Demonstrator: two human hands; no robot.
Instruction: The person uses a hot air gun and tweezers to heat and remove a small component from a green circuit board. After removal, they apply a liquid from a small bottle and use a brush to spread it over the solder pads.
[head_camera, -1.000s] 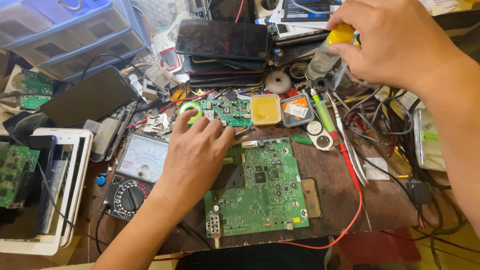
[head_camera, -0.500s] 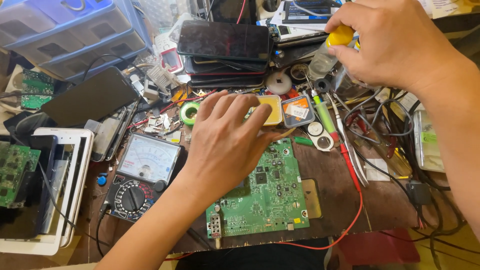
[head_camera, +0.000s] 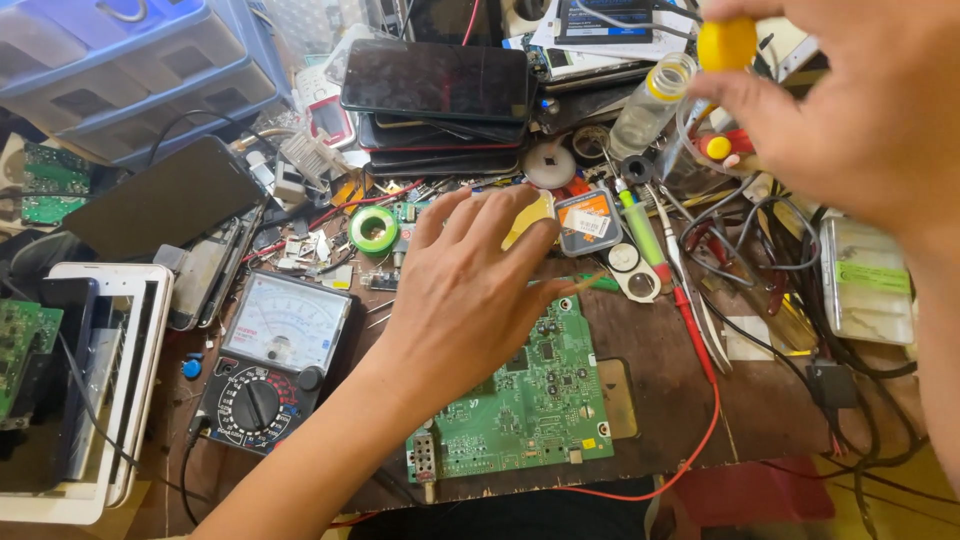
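My left hand (head_camera: 470, 290) lies flat with fingers spread over the upper part of a green circuit board (head_camera: 530, 400) on the brown bench, its fingertips near a yellow flux tin (head_camera: 530, 215). My right hand (head_camera: 850, 100) is raised at the top right, pinching a yellow-handled tool (head_camera: 727, 42) between thumb and fingers. The tool's lower end is hidden among cables. A clear bottle with a yellow cap ring (head_camera: 650, 100) stands just left of that hand.
An analog multimeter (head_camera: 270, 360) sits left of the board, with a green tape roll (head_camera: 374, 230) behind it. Stacked phones (head_camera: 435, 85) lie at the back, blue drawers (head_camera: 120, 70) at top left, a white device (head_camera: 90, 390) at left. A red wire (head_camera: 700, 400) and tangled cables (head_camera: 800, 260) run at right.
My left hand slid right and forward over the board, fingers spreading toward the yellow tin. The view moved closer, and my right hand with the yellow tool stayed raised.
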